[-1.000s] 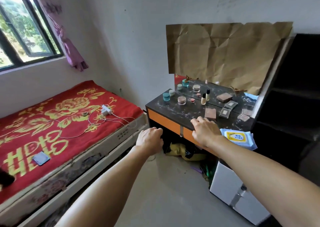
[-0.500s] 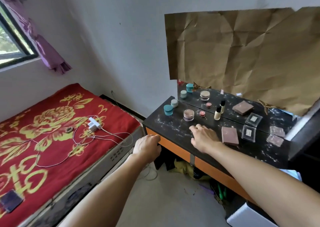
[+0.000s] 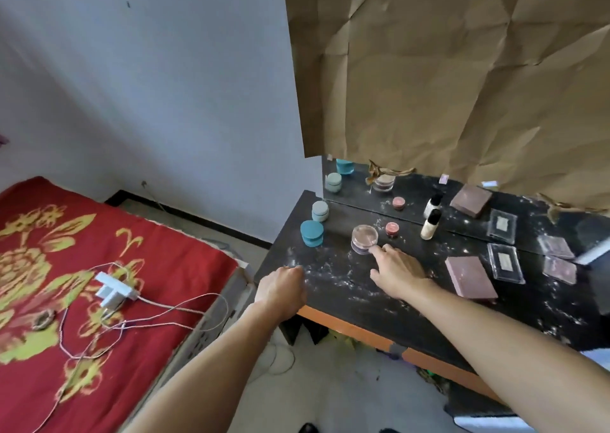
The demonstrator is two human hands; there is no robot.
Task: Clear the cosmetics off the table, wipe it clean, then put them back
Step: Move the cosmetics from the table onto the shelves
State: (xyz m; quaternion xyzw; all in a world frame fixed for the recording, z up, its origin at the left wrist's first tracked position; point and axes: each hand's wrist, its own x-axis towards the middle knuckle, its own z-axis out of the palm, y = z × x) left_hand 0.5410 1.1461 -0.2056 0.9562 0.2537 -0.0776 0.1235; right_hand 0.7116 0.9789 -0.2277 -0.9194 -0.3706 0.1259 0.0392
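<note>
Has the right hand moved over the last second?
Yes. The right hand went from the table's orange front edge deeper in, its fingers now reaching the clear-lidded jar.

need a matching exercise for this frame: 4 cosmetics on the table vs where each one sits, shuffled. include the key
Things
1. teal jar
2. clear round jar
3. black-capped bottle
4. pink square compact

Places
A. upright, close to the mirror
B. flat on the table, to the right of the right hand
C. just in front of the pale grey jar
D. at the tip of the right hand's forefinger

Pairs: 1-C, 2-D, 3-A, 4-B
</note>
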